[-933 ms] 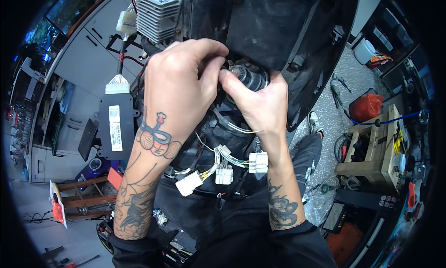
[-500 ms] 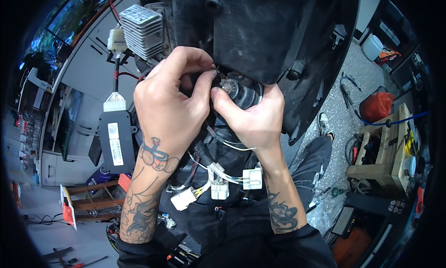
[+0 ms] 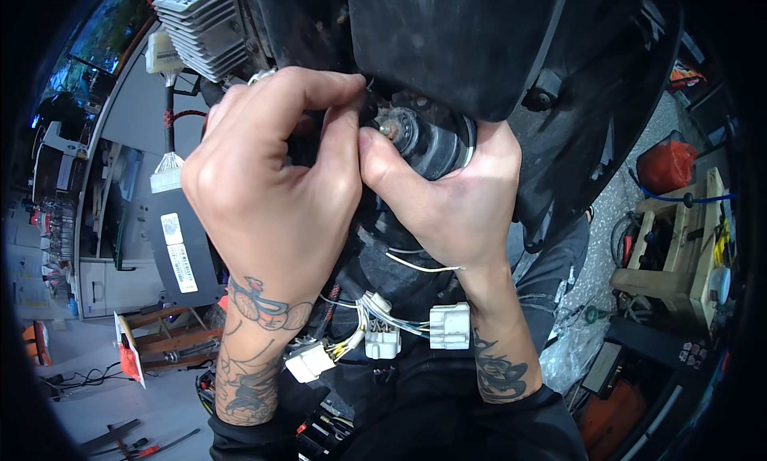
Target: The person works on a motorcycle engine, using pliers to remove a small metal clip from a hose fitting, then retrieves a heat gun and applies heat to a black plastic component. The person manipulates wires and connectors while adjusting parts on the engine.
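A large black plastic body panel (image 3: 479,45) of a vehicle fills the far middle of the view, curving down to the right, with a workshop around it: a grey speckled floor (image 3: 631,213) shows on the right, and pale grey cabinets (image 3: 112,245) run along the left. On the right floor stands a pale wooden stand (image 3: 679,253), and beyond it a red container (image 3: 667,164). At the far left hangs a finned grey metal block (image 3: 200,25), and below it a black flat box with white labels (image 3: 180,245) lies left of the arms. The left hand (image 3: 272,181) curls tightly, its thumb and fingertips pinched together on something small that is hidden beside the black cylindrical metal part (image 3: 427,145) sitting under the panel's near edge. The right hand (image 3: 455,201) wraps around that cylinder from below, thumb pressed against the left thumb. Near the wrists, three white plastic wire connectors (image 3: 383,337) dangle on thin coloured leads, and a white wire (image 3: 419,265) crosses the right wrist.
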Action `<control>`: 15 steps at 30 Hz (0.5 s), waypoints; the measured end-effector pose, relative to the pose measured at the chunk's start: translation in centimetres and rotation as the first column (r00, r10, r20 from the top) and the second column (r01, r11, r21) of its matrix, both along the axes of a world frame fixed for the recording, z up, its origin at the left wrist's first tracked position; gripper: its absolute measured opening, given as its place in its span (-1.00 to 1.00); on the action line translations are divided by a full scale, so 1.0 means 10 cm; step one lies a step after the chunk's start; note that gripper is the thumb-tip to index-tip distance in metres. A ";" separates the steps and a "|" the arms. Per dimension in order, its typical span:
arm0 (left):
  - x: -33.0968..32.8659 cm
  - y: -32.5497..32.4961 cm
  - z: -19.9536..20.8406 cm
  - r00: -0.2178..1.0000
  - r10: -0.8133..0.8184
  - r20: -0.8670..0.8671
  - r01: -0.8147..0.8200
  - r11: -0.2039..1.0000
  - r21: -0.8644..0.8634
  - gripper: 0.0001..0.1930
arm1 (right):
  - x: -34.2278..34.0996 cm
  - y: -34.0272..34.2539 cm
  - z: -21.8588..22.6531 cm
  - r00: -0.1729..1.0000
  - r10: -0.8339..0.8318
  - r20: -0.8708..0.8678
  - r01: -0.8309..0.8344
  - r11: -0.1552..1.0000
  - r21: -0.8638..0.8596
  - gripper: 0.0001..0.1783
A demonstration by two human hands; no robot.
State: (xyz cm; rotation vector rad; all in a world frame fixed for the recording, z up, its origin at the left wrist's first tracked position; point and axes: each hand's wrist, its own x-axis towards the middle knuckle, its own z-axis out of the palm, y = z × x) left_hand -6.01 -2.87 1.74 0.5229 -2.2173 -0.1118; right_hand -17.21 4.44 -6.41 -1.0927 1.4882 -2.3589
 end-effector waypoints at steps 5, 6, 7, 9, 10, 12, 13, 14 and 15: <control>-0.01 0.01 0.02 1.000 0.010 0.016 -0.010 1.000 -0.002 -0.84 | 0.00 0.01 0.02 0.998 -0.025 -0.065 0.024 0.999 -0.021 -0.54; -0.01 0.01 0.03 0.999 0.016 0.031 -0.015 0.999 -0.034 -0.85 | 0.00 0.00 0.01 0.997 -0.030 -0.067 0.029 0.999 -0.024 -0.54; -0.01 0.01 0.03 0.999 0.016 0.036 -0.015 0.999 -0.035 -0.85 | 0.00 0.00 0.00 0.997 -0.034 -0.071 0.032 0.999 -0.029 -0.54; -0.01 0.01 0.03 0.999 0.016 0.045 -0.014 0.999 -0.037 -0.85 | 0.00 -0.01 -0.01 0.998 -0.030 -0.059 0.028 0.999 -0.028 -0.54; -0.01 0.00 0.03 0.999 0.009 0.040 -0.008 0.999 -0.039 -0.85 | 0.00 -0.01 0.00 0.999 -0.022 -0.044 0.021 1.000 -0.022 -0.55; -0.02 -0.02 0.03 1.000 -0.004 0.029 0.005 0.999 -0.042 -0.85 | 0.00 -0.01 0.02 0.999 -0.022 -0.033 0.021 1.000 -0.015 -0.57; -0.01 -0.01 0.04 0.999 0.002 0.045 -0.001 0.999 -0.038 -0.84 | 0.00 -0.01 0.02 0.999 -0.025 -0.037 0.025 1.000 -0.013 -0.58; -0.01 0.01 0.05 0.998 0.008 0.060 -0.006 0.999 -0.033 -0.83 | 0.00 -0.01 0.02 0.999 -0.025 -0.034 0.025 1.000 -0.005 -0.59; -0.01 0.02 0.06 0.997 0.014 0.075 -0.012 1.000 -0.029 -0.82 | 0.01 -0.01 0.02 0.999 -0.026 -0.031 0.026 1.000 0.003 -0.60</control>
